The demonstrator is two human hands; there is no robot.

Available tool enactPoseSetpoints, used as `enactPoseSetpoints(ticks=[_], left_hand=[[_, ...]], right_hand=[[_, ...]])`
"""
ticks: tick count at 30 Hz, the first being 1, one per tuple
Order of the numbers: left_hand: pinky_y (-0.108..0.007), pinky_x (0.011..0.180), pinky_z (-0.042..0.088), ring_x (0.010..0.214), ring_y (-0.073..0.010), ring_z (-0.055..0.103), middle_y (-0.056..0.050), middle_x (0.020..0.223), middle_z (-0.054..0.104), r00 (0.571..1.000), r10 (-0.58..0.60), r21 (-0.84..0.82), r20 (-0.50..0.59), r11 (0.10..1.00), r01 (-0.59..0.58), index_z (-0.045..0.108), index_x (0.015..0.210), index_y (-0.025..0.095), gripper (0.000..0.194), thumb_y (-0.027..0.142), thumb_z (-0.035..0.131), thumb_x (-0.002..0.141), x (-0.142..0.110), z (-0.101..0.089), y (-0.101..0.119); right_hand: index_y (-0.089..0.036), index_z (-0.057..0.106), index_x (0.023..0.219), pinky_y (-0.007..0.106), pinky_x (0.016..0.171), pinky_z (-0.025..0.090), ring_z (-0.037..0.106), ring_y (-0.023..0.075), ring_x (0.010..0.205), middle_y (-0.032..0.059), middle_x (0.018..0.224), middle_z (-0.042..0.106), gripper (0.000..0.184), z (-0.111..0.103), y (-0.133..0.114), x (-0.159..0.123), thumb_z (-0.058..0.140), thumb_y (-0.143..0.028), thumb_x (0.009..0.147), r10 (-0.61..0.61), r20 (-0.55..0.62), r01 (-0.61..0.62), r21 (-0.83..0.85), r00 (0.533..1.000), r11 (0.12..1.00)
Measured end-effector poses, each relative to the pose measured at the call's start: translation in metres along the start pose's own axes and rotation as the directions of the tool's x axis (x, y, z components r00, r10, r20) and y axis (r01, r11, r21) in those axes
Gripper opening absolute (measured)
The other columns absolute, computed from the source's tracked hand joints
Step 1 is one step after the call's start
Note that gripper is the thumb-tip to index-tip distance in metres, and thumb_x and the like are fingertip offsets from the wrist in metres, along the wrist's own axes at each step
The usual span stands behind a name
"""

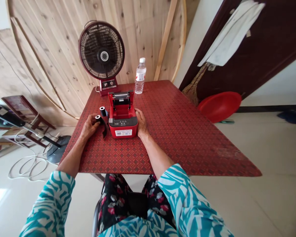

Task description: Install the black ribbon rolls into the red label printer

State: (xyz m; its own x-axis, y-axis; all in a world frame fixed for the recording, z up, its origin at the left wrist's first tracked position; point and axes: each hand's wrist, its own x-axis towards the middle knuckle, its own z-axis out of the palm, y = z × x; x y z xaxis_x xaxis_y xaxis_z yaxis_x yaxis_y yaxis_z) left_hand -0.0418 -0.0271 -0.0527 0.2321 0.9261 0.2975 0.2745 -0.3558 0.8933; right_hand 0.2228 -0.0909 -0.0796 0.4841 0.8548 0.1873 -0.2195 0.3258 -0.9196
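A red label printer (123,132) stands on the table with its lid (121,98) raised; its inner bay is visible. My left hand (89,126), left of the printer, is closed around a small black ribbon roll (97,118) with a white core. A loose strip of dark ribbon (104,129) trails from that roll toward the tabletop. Just behind it a second black roll (102,111) stands on end. My right hand (142,123) presses against the printer's right side, with the fingers curved along it; their inner side is hidden.
The table (182,131) has a red patterned cover. A fan (102,49) and a clear water bottle (140,77) stand at its back edge. Left on the floor are a chair (26,112), a round black base (59,149) and white cable (21,166). A red basin (222,105) sits at right.
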Motion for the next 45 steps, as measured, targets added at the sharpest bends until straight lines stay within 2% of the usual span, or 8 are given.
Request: enactPoseSetpoints(ticks=[4, 10, 15, 20, 27, 33, 37, 45], left_hand=[[-0.039, 0.093, 0.056, 0.103, -0.0232, 0.070, -0.009, 0.112, 0.070, 1.000, -0.002, 0.028, 0.013, 1.000, 0.002, 0.056, 0.117, 0.020, 0.053, 0.039, 0.073, 0.070, -0.001, 0.002, -0.002], [-0.037, 0.093, 0.055, 0.113, -0.0244, 0.068, -0.013, 0.124, 0.071, 0.982, -0.102, -0.145, -0.157, 0.986, 0.079, 0.061, 0.124, 0.020, 0.057, 0.057, 0.066, 0.081, 0.019, -0.009, -0.001], [-0.042, 0.097, 0.054, 0.109, -0.0284, 0.069, -0.015, 0.115, 0.075, 0.993, -0.116, -0.063, 0.027, 0.991, 0.118, 0.070, 0.113, 0.015, 0.070, 0.057, 0.084, 0.058, 0.054, -0.018, -0.001], [-0.039, 0.086, 0.057, 0.095, -0.0274, 0.072, -0.012, 0.104, 0.078, 0.959, -0.128, -0.034, 0.254, 0.989, 0.141, 0.072, 0.112, 0.016, 0.069, 0.051, 0.088, 0.054, 0.070, -0.013, 0.005], [-0.031, 0.067, 0.054, 0.070, -0.0199, 0.069, -0.006, 0.082, 0.076, 0.971, -0.171, -0.016, 0.166, 0.984, 0.176, 0.070, 0.095, 0.015, 0.057, 0.053, 0.084, 0.055, 0.077, -0.007, -0.009], [-0.030, 0.073, 0.057, 0.082, -0.0195, 0.070, -0.004, 0.089, 0.074, 0.998, -0.047, -0.193, -0.039, 0.980, 0.039, 0.063, 0.103, 0.019, 0.055, 0.057, 0.079, 0.066, 0.064, -0.024, 0.017], [-0.035, 0.087, 0.058, 0.095, -0.0218, 0.071, -0.008, 0.105, 0.074, 0.984, 0.122, -0.149, 0.128, 0.984, -0.102, 0.065, 0.117, 0.020, 0.056, 0.056, 0.075, 0.076, 0.043, -0.020, 0.065], [-0.036, 0.097, 0.053, 0.105, -0.0235, 0.068, -0.008, 0.114, 0.073, 0.834, 0.288, 0.292, 0.470, 0.842, -0.455, 0.071, 0.120, 0.022, 0.036, 0.038, 0.065, 0.088, 0.040, 0.026, 0.116]], right_hand=[[-0.027, 0.067, 0.114, 0.048, 0.112, 0.044, 0.060, 0.0248, 0.126, 0.0055, 0.129, 0.069, 0.045, 0.001, 0.000, 0.001, 0.055, -0.057, 0.083, 0.004, -0.004, -0.004, 0.005, 1.000, 1.000], [-0.027, 0.067, 0.115, 0.047, 0.112, 0.043, 0.060, 0.0243, 0.125, 0.0044, 0.129, 0.069, 0.044, 0.001, 0.000, 0.001, 0.055, -0.057, 0.084, -0.010, -0.003, 0.010, -0.011, 1.000, 1.000], [-0.026, 0.067, 0.115, 0.047, 0.113, 0.042, 0.061, 0.0246, 0.124, 0.0047, 0.129, 0.070, 0.044, 0.000, -0.001, 0.001, 0.055, -0.056, 0.085, -0.014, -0.013, 0.014, -0.046, 1.000, 0.999], [-0.027, 0.068, 0.113, 0.045, 0.114, 0.042, 0.061, 0.0235, 0.124, 0.0035, 0.127, 0.072, 0.044, 0.000, 0.000, 0.003, 0.055, -0.058, 0.085, -0.051, -0.019, 0.050, -0.075, 0.998, 0.996], [-0.027, 0.069, 0.113, 0.045, 0.113, 0.043, 0.061, 0.0241, 0.124, 0.0036, 0.127, 0.072, 0.045, -0.001, 0.000, 0.003, 0.056, -0.059, 0.084, -0.037, -0.030, 0.035, -0.069, 0.999, 0.997], [-0.025, 0.069, 0.113, 0.046, 0.114, 0.042, 0.061, 0.0248, 0.123, 0.0049, 0.126, 0.072, 0.045, 0.000, -0.003, 0.002, 0.057, -0.057, 0.083, -0.018, -0.020, 0.017, -0.041, 1.000, 0.999], [-0.026, 0.068, 0.113, 0.048, 0.115, 0.041, 0.061, 0.0247, 0.123, 0.0046, 0.126, 0.071, 0.045, 0.001, -0.001, 0.002, 0.058, -0.055, 0.081, 0.011, -0.024, -0.011, 0.005, 1.000, 1.000], [-0.026, 0.070, 0.110, 0.045, 0.115, 0.040, 0.061, 0.0229, 0.121, 0.0037, 0.123, 0.072, 0.043, 0.003, 0.004, 0.005, 0.058, -0.055, 0.081, -0.027, -0.028, 0.027, 0.005, 0.999, 1.000]])
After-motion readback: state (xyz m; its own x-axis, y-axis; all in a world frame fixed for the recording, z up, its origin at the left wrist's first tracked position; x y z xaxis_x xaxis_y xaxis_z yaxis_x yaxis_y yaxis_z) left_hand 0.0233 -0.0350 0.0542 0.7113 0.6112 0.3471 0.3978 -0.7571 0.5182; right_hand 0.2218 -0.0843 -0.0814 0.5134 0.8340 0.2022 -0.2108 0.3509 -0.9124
